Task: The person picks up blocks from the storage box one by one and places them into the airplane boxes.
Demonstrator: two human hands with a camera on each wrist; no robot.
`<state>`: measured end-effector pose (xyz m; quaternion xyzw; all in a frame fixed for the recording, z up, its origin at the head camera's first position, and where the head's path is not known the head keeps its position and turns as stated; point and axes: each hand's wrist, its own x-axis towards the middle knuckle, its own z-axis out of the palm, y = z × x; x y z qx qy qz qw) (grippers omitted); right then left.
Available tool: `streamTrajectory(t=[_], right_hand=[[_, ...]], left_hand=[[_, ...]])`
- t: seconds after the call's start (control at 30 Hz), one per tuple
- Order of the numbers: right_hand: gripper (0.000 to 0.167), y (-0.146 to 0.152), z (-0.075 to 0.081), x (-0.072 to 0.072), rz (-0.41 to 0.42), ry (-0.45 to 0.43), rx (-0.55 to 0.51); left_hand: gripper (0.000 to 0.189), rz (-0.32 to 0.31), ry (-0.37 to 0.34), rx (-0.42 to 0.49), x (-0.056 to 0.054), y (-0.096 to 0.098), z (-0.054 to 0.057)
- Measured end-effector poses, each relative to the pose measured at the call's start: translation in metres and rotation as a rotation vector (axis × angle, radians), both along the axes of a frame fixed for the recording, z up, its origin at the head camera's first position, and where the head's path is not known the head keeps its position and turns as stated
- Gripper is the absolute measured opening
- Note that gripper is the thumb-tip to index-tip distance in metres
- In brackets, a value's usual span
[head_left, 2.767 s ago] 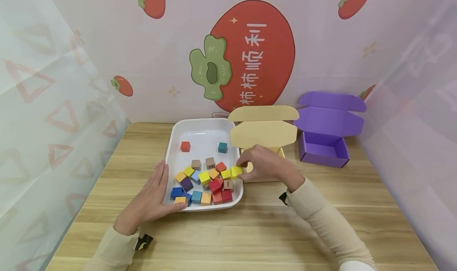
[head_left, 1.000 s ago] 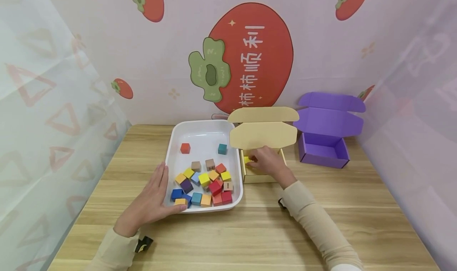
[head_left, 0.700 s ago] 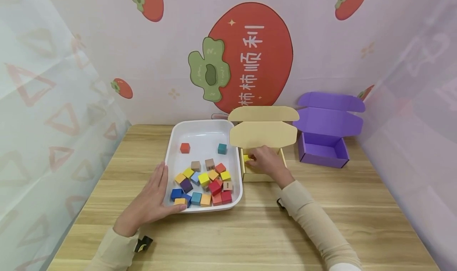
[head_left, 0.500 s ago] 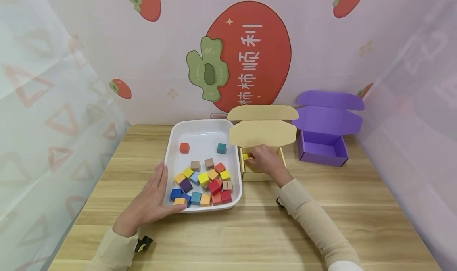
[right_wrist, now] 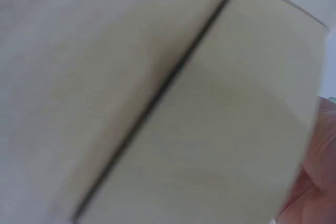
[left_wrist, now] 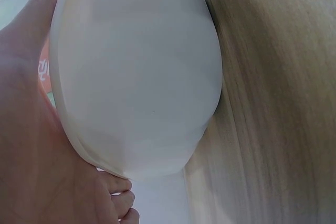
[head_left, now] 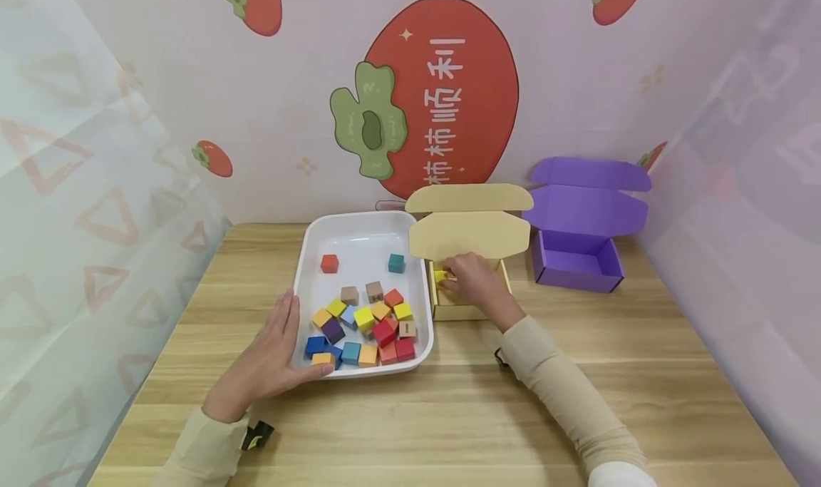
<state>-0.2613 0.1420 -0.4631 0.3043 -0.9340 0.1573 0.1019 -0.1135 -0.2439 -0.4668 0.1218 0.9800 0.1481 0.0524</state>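
My left hand rests against the near-left corner of a white tray, its fingers straight along the side and the thumb at the front rim. Several coloured cubes lie in the tray, among them a bright yellow cube, a red cube and a teal cube. Inside the pale yellow cardboard box, right of the tray, my right hand pinches a yellow cube near the left wall. The hand partly covers that cube. In the right wrist view the box wall hides the fingertips.
A purple box with its lid raised stands at the back right. The pale yellow box's raised lid leans back behind my right hand. The wooden table stretches in front, and a printed cloth hangs behind.
My right hand has carried the yellow cube from the tray's right edge into the pale yellow box, then stayed there nearly still. The left hand keeps its place on the tray.
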Motion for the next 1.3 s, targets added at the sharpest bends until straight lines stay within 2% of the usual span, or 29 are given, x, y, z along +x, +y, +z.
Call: streamTrajectory(t=[0.17,0.3,0.5,0.67,0.8,1.3], right_hand=[[0.020,-0.004,0.022,0.009,0.013,-0.047,-0.048],[0.027,-0.012,0.041,0.019,0.066,-0.127,-0.080],[0.037,-0.032,0.056,0.034,0.245,-0.246,-0.052],[0.040,-0.050,0.050,0.044,0.393,-0.368,0.003],[0.039,-0.061,0.041,0.050,0.410,-0.424,0.038],[0.034,-0.073,0.023,0.053,0.443,-0.403,0.073]], left_hand=[[0.138,-0.004,0.007,-0.003,-0.001,-0.001,0.000],[0.138,0.001,0.009,-0.006,-0.001,-0.001,0.000],[0.138,0.003,0.007,-0.003,-0.002,-0.001,0.000],[0.138,0.001,0.004,0.003,-0.002,-0.001,0.001],[0.138,0.004,-0.002,0.007,-0.001,-0.001,0.000],[0.138,-0.002,0.008,0.008,-0.001,-0.001,-0.001]])
